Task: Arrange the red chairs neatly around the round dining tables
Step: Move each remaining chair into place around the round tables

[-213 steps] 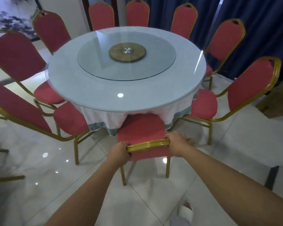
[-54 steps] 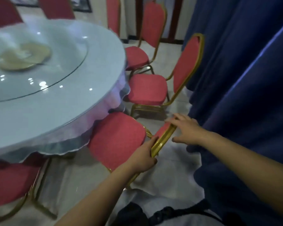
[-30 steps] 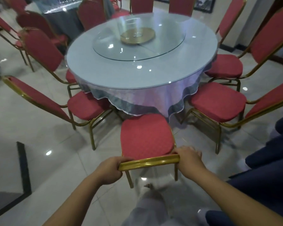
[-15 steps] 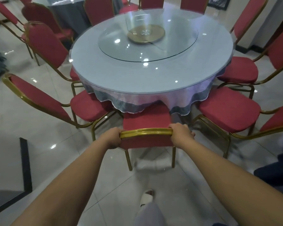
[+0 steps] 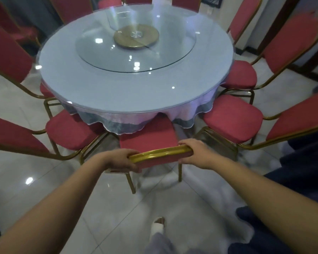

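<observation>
- Ahead, the tablecloth hem drapes onto the middle chair seat, with the table rim above.
- The left chair and right chair flank it, leaving narrow gaps.
- Open floor lies behind; a blue curtain crowds my right.

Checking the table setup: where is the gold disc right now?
In the head view, the gold disc sits upper centre, at the middle of the glass turntable on the round table.

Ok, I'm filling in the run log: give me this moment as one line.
left hand: grips chair backrest | right hand: grips backrest | seat: front under round table
</observation>
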The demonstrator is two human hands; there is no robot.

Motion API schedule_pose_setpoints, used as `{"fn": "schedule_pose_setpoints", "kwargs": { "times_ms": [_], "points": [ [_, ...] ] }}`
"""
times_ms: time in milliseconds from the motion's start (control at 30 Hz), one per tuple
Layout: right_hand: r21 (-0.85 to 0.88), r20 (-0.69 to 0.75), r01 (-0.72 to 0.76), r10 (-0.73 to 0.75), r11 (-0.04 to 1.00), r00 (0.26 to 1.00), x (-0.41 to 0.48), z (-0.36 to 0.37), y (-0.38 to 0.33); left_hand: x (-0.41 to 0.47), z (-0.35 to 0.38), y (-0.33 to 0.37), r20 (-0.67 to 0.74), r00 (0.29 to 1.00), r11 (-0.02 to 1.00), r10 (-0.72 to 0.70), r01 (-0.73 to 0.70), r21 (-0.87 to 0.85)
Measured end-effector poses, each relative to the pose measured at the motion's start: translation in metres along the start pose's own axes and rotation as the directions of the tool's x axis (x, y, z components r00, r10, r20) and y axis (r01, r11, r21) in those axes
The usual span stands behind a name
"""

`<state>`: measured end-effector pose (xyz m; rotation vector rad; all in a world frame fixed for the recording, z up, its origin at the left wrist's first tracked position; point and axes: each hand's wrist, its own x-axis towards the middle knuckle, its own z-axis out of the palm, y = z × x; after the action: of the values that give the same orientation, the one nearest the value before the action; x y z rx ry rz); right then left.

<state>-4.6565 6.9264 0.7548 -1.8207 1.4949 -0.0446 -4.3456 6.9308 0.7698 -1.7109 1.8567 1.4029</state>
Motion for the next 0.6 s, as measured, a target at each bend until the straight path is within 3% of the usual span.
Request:
{"fn": "schedule_pose_setpoints", "kwargs": {
  "times_ms": [100,233,333,467,600],
  "points": [
    [0.155,-0.157,0.004,0.021,0.988,0.987,-0.031,-0.02,0.029,0.009,-0.016,0.05,0.051,0.984,0.982,0.172,-0.167,-0.089],
    [0.019,-0.276,-0.061,0.064,0.998,0.959,-0.07,-0.077,0.086,0.045,-0.007,0.145,-0.104,0.92,0.922,0.377,-0.384,-0.052],
    [-0.04,-0.353,-0.178,0.152,0.983,0.923,-0.088,-0.139,0.136,0.077,0.013,0.22,-0.133,0.858,0.862,0.497,-0.506,-0.044],
    [0.041,-0.464,-0.247,0.238,0.968,0.853,-0.105,-0.21,0.206,0.129,0.043,0.31,-0.103,0.82,0.826,0.563,-0.563,0.036],
    [0.118,-0.503,-0.208,0.239,0.971,0.831,-0.122,-0.259,0.272,0.171,0.079,0.399,-0.133,0.842,0.852,0.523,-0.523,0.04]
  ]
}}
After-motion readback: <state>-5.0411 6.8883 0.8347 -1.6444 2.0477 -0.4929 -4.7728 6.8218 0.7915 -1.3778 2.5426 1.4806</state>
